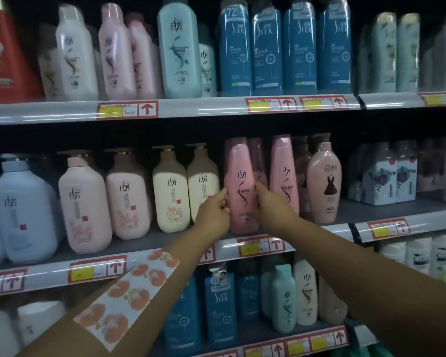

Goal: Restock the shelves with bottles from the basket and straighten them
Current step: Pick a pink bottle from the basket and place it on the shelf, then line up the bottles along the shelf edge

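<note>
We are holding the pink bottle (241,186) upright on the middle shelf (144,243), left hand (213,215) gripping its left side, right hand (273,210) pressing its right, between cream and pink bottles.

A shop aisle, seemingly a supermarket: shelves (165,109) of bottles (178,50) with price tags (126,109).

Up high in front of me hangs a yellow price label with a red arrow (127,109); further right sit two more labels side by side (296,103); at mid height another yellow label (97,271) is blurred beyond reading; off to my right stand pale cartons printed with purple flowers (389,176); low down runs a row of arrow labels (317,342).
</note>
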The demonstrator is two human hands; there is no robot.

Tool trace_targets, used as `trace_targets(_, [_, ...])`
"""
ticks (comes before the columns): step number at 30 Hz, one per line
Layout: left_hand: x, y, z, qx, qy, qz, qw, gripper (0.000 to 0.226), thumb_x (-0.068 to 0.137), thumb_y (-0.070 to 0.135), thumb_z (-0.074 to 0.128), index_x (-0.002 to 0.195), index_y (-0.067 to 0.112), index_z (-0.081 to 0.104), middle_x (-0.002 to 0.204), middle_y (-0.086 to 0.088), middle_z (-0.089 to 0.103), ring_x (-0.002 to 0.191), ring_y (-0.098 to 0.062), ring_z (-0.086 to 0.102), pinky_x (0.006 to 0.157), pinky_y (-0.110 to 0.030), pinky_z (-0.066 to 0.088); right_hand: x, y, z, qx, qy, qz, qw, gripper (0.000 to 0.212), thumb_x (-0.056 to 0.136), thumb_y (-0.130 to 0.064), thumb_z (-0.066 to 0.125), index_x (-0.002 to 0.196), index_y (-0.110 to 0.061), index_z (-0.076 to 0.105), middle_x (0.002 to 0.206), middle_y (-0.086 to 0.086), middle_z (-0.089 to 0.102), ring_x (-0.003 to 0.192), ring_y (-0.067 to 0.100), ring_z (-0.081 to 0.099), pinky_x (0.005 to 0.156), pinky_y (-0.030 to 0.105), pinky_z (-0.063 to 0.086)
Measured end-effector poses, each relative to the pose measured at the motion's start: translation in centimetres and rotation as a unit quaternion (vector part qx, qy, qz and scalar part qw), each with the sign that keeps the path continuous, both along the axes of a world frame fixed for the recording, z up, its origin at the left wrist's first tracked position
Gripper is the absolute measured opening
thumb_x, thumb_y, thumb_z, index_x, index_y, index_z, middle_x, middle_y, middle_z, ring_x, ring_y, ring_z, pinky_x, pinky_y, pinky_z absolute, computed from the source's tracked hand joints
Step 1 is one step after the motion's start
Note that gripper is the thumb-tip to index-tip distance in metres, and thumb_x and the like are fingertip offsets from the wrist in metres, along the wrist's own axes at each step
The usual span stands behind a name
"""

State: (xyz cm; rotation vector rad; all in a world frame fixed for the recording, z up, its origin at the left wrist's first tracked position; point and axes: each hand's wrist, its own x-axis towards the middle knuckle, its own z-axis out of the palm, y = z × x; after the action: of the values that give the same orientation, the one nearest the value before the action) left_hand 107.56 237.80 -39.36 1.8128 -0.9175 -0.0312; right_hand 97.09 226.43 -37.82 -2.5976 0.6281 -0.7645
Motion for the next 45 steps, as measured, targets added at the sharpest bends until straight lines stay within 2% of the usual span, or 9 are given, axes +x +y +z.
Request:
trace_targets(6, [-2.7,2.4,0.0,0.086,-0.045,-0.002,0.995,0.055,0.098,-0.004,0.040,0.149,0.015,0.045,0.136,-0.010,0.060,0.124,-0.027,0.057,0.096,-0.026,0.045,-1.6,1.0,-0.6,-0.019,0.057,-0.013,0.998,0.048,0.098,-0.012,0.054,0.142,-0.019,0.037,0.130,0.013,0.060,0.117,0.033,0.060,0.101,0.052,0.052])
trace_targets(12, [-7.8,7.7,-1.3,0.058,-0.174,0.006,0.983,0.055,0.099,-0.002,0.046,0.151,0.015,0.042,0.152,0.001,0.045,0.131,-0.001,0.038,0.095,0.008,0.018,-6.6,5.1,-3.0,-0.069,0.048,0.009,0.996,0.069,0.096,-0.019,0.062,0.156,-0.024,0.027,0.155,0.002,0.043,0.135,0.024,0.049,0.110,0.043,0.045])
trace_targets(15, [-9.3,10.8,-5.2,0.129,-0.253,0.016,0.959,0.063,0.103,0.016,0.047,0.159,0.026,0.020,0.166,0.009,0.019,0.150,-0.003,0.015,0.120,-0.016,0.010,-9.8,7.9,-6.2,-0.119,0.066,0.029,0.990,0.079,0.098,-0.033,0.059,0.161,-0.020,0.014,0.167,-0.002,0.018,0.149,0.018,0.029,0.118,0.035,0.032])
trace_targets(18, [-11.6,14.0,-9.2,0.235,-0.275,0.024,0.932,0.064,0.106,0.033,0.038,0.161,0.029,0.006,0.168,0.011,0.006,0.154,-0.008,0.002,0.126,-0.030,0.006,-12.3,10.4,-10.1,-0.128,0.124,0.052,0.983,0.082,0.100,-0.037,0.054,0.162,-0.018,0.003,0.170,0.000,0.000,0.156,0.017,0.006,0.124,0.032,0.013])
trace_targets(21, [-13.3,17.0,-13.1,0.319,-0.294,0.048,0.900,0.068,0.105,0.045,0.032,0.161,0.027,-0.001,0.169,0.006,0.002,0.155,-0.016,0.002,0.127,-0.039,0.008,-14.8,12.5,-14.1,-0.133,0.187,0.065,0.971,0.083,0.101,-0.039,0.054,0.161,-0.018,0.000,0.169,0.005,-0.009,0.156,0.023,-0.002,0.125,0.036,0.009])
trace_targets(28, [-14.8,22.5,-21.3,0.376,-0.258,0.087,0.886,0.073,0.097,0.056,0.019,0.158,0.016,0.030,0.161,-0.008,0.035,0.146,-0.032,0.035,0.119,-0.049,0.031,-17.8,15.7,-21.2,-0.101,0.251,0.090,0.958,0.081,0.101,-0.041,0.053,0.162,-0.019,0.004,0.169,0.005,-0.009,0.156,0.026,-0.006,0.126,0.044,0.013])
trace_targets(35, [-16.1,23.8,-27.3,0.459,-0.227,0.050,0.857,0.079,0.094,0.057,0.007,0.160,0.015,0.019,0.165,-0.009,0.025,0.150,-0.032,0.026,0.120,-0.052,0.025,-18.1,16.2,-26.4,-0.083,0.326,0.098,0.937,0.083,0.098,-0.040,0.055,0.161,-0.015,0.007,0.169,0.011,-0.002,0.156,0.030,0.001,0.125,0.048,0.016])
trace_targets(41, [-16.3,23.9,-31.4,0.510,-0.203,-0.002,0.836,0.069,0.102,0.050,0.028,0.160,0.014,0.018,0.165,-0.009,0.023,0.151,-0.031,0.021,0.122,-0.049,0.020,-18.4,16.6,-30.3,-0.076,0.400,0.128,0.904,0.086,0.098,-0.042,0.057,0.160,-0.014,0.006,0.168,0.012,-0.002,0.156,0.031,0.000,0.125,0.051,0.015])
trace_targets(45, [-16.3,24.6,-34.8,0.553,-0.142,-0.045,0.820,0.053,0.098,0.043,0.044,0.142,0.013,0.049,0.147,-0.009,0.049,0.137,-0.029,0.044,0.112,-0.039,0.037,-18.6,16.6,-33.4,-0.058,0.437,0.172,0.881,0.086,0.093,-0.026,0.065,0.160,-0.013,0.012,0.168,0.015,0.001,0.155,0.033,0.009,0.123,0.044,0.024])
